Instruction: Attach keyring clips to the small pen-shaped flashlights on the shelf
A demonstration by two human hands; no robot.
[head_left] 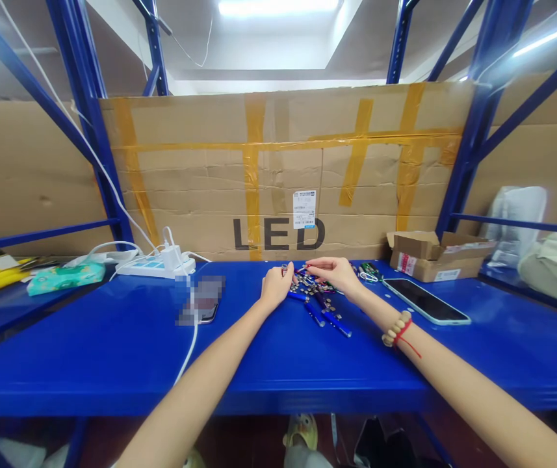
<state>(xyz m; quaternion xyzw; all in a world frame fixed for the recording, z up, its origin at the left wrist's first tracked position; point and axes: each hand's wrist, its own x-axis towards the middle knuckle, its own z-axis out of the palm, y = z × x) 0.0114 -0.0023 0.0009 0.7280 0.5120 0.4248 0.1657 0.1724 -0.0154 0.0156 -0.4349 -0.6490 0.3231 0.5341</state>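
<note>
A pile of small metallic and coloured pieces (314,286) lies on the blue shelf top, between and beyond my two hands. Several slim blue tubes (337,324) with silvery ends stick out of its near side. My left hand (276,287) is closed at the pile's left edge, and a small shiny piece shows at its fingertips, too small to name. From the right, my right hand (337,275) reaches over the pile with thumb and fingers drawn together, pointing at the left hand. What its fingertips hold, if anything, cannot be made out. A beaded bracelet with red string circles the right wrist.
Right of the pile lie a phone (427,301) and an open cardboard box (439,257). On the left are a blurred-out phone (208,313), a white cable, a power strip (154,265) and a teal packet (66,278). Taped cardboard (200,182) stands behind, between blue posts.
</note>
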